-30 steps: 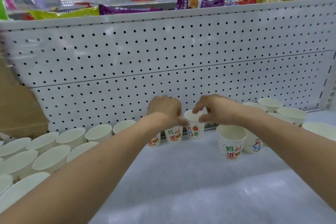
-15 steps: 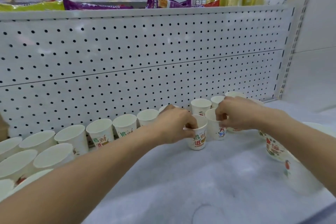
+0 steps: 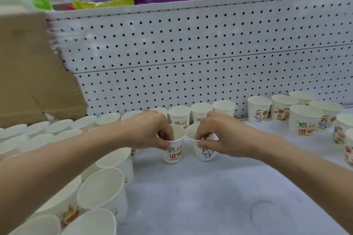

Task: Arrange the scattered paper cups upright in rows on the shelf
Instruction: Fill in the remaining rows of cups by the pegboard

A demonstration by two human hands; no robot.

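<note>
- The left hand pinches the rim of one printed cup, thumb outside and fingers dipped inside; the right hand clamps the rim of a second cup the same way, and the two rims touch.
- Both cups stand upright on the shelf, just in front of the back row along the pegboard.
- Done so far, by the look of it: that back row, plus more rows filling the left side (all upright).
- Left to do: a looser bunch at the right, not yet lined up.
- Open room lies in front of and to the right of the held cups; a cardboard box closes off the left, and near cups crowd the left forearm, so a careless sweep could topple them.
</note>
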